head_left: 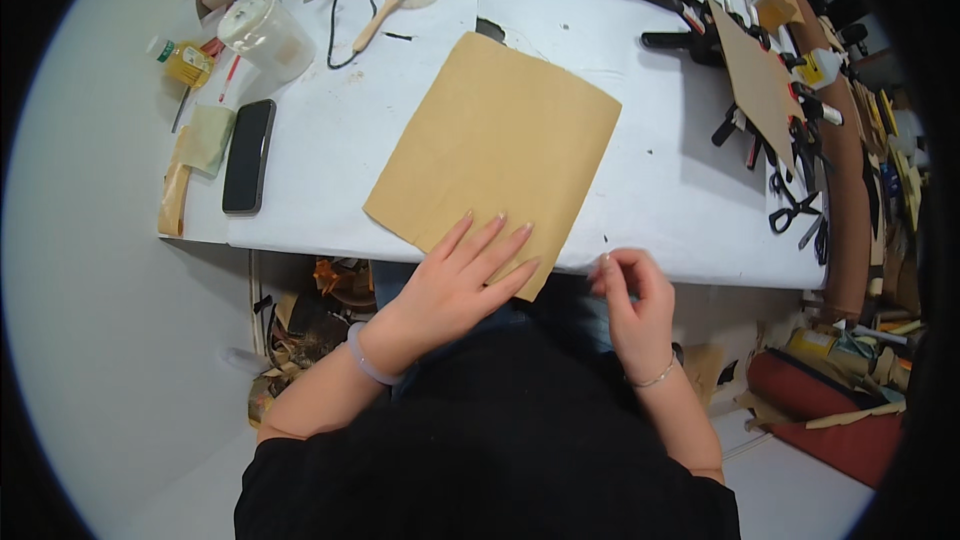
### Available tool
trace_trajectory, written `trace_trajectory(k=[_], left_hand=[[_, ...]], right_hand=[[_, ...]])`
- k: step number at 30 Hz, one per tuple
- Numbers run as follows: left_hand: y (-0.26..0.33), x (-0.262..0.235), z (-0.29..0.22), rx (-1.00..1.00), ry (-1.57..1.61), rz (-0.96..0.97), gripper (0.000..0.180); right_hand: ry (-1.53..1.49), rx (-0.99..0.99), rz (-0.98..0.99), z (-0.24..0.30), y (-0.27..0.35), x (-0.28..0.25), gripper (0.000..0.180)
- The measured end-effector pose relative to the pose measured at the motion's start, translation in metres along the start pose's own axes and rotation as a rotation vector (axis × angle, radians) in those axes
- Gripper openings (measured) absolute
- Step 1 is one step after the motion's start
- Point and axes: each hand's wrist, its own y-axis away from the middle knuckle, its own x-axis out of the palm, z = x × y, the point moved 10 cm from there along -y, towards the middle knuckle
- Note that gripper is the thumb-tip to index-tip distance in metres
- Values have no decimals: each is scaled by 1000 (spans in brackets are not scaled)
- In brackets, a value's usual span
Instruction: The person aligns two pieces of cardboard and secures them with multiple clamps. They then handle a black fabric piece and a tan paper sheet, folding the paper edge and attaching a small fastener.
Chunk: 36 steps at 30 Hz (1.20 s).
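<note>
A tan sheet of leather or thick paper (500,130) lies flat on the white table (660,180), its near corner reaching the front edge. My left hand (462,280) rests palm down on that near corner, fingers spread and pressing the sheet. My right hand (630,300) hovers at the table's front edge just right of the sheet, fingers curled together as if pinching something small; what it holds is too small to see.
A black phone (248,155) lies at the left. Behind it stand a white jar (262,32), a small yellow bottle (186,62) and a brush (382,12). Scissors (792,208) and several clamps and tools crowd the right edge beside a brown cardboard piece (758,80).
</note>
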Motion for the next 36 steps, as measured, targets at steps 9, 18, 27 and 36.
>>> trace_trajectory(k=[9,18,27,36], left_hand=[[-16,11,-24,-101,29,-67,40],[-15,2,-22,-15,139,33,41],[-16,-6,-18,-42,177,-60,25],[-15,-9,-14,-101,222,-124,20]], right_hand=[[-566,483,338,-49,41,52,34],[-689,534,234,-59,44,49,27],[120,-273,39,21,25,-3,26],[466,-743,121,65,22,4,24]])
